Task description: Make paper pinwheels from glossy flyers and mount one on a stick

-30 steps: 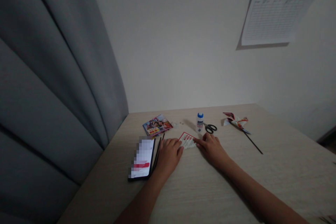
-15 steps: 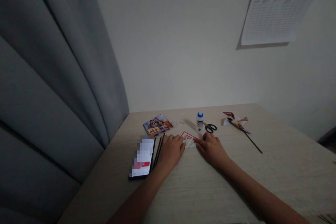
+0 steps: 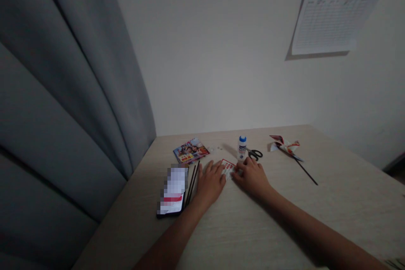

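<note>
A small red-and-white printed paper (image 3: pixel 228 168) lies on the pale wooden table (image 3: pixel 253 228). My left hand (image 3: pixel 211 182) rests flat on the paper's left part, fingers stretched out. My right hand (image 3: pixel 252 176) presses on the paper's right edge with its fingers bent down onto it. The two hands nearly touch over the paper, which they mostly hide.
A phone (image 3: pixel 172 190) and thin black sticks (image 3: pixel 192 180) lie left of my left hand. Behind are a colourful leaflet (image 3: pixel 190 151), a glue bottle (image 3: pixel 241 147), black scissors (image 3: pixel 255 154) and a paper pinwheel on a stick (image 3: pixel 286 146). A grey curtain (image 3: pixel 63 93) hangs at the left.
Both hands have slid closer together over the paper, so less of it shows. The left hand's fingers moved forward and right.
</note>
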Tool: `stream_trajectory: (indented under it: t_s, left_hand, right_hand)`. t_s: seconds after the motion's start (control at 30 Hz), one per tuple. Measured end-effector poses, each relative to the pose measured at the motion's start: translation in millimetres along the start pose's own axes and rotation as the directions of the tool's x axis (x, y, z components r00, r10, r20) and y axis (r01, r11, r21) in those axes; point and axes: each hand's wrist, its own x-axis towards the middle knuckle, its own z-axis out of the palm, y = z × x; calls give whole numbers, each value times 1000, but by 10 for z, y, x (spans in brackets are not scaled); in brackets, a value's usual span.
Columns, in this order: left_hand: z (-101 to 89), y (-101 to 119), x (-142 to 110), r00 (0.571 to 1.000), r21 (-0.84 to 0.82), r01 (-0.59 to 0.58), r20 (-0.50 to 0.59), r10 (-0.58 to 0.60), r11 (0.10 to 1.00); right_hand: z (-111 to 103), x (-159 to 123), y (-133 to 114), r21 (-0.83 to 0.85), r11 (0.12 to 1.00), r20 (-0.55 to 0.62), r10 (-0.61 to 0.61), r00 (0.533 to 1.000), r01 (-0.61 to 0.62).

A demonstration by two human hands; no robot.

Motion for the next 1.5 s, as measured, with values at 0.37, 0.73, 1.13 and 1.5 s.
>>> stream_trajectory:
  t_s: [0.37,0.73,1.13,1.5]
  left_hand:
    - [-61,-4,-15,995,-36,44,92,-41,998]
    - [-31,-41,-13,993,-43,34,112,-29,998]
    - [-60,-26,-26,995,-44,39,99,-34,998]
    - [-30,-38,-24,996,-34,31,82,-29,999]
  right_hand:
    - [115,-17,38,39,998,-41,49,998,-47]
    - [167,-31,313,39,984,-22,176,984,-175]
    - [70,-95,571,26,982,19,189,982,-190]
    - [54,-65,533,53,994,-5,100,995,-100]
